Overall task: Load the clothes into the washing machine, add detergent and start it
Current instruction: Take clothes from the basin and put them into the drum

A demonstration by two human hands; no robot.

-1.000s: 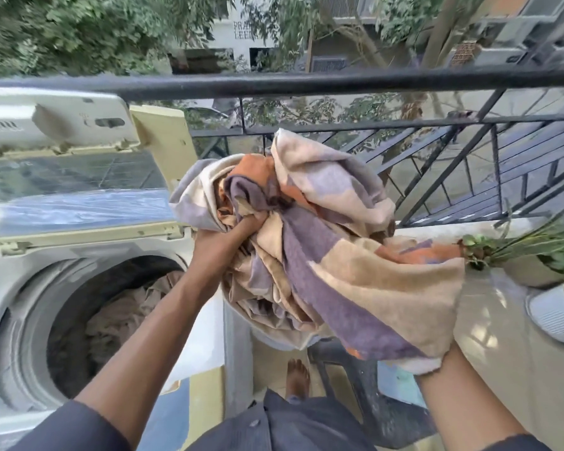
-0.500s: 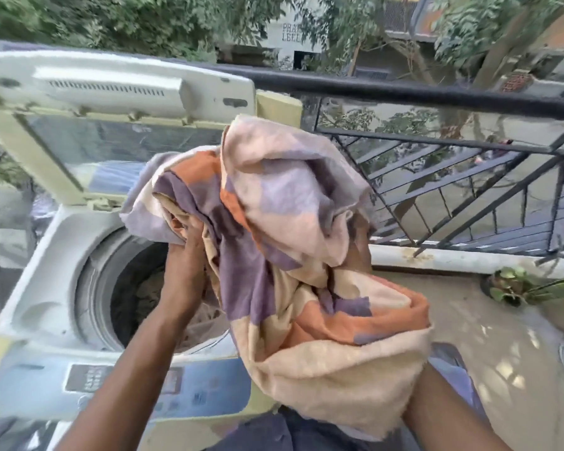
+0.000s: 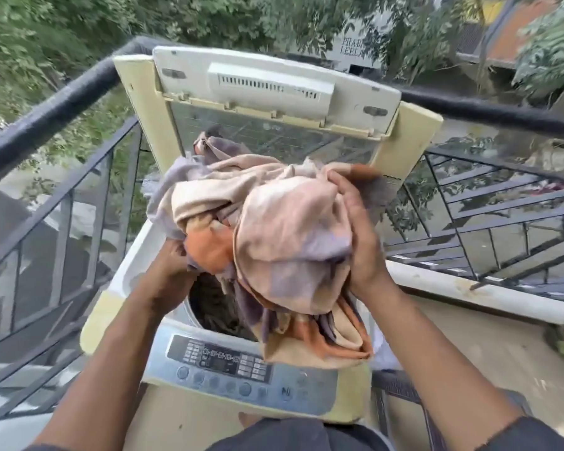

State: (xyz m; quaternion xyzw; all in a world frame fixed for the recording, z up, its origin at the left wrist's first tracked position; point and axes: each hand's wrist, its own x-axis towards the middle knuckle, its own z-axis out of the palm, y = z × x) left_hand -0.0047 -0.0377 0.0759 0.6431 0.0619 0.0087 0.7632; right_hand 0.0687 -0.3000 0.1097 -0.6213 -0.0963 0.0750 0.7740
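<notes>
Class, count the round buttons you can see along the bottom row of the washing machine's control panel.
About 6, in a row on the control panel below the display, left to centre; blur and the overhanging cloth may hide others.

Cloth bundle (image 3: 287,242): patchy beige, pale lilac/purple & orange blocks. Washing machine (image 3: 176,415): yellowed cream body, lid (image 3: 271,89) off-white w/ cream-yellow frame. Control panel (image 3: 238,375): silver-grey w/ black display, blue-grey round btns. Railing (image 3: 46,115): black. Sleeves dark grey.

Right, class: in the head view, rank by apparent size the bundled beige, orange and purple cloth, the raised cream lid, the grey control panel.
1. Bundled beige, orange and purple cloth, though nearest the camera.
2. Raised cream lid, looks close to the cloth; unsure.
3. Grey control panel.
</notes>
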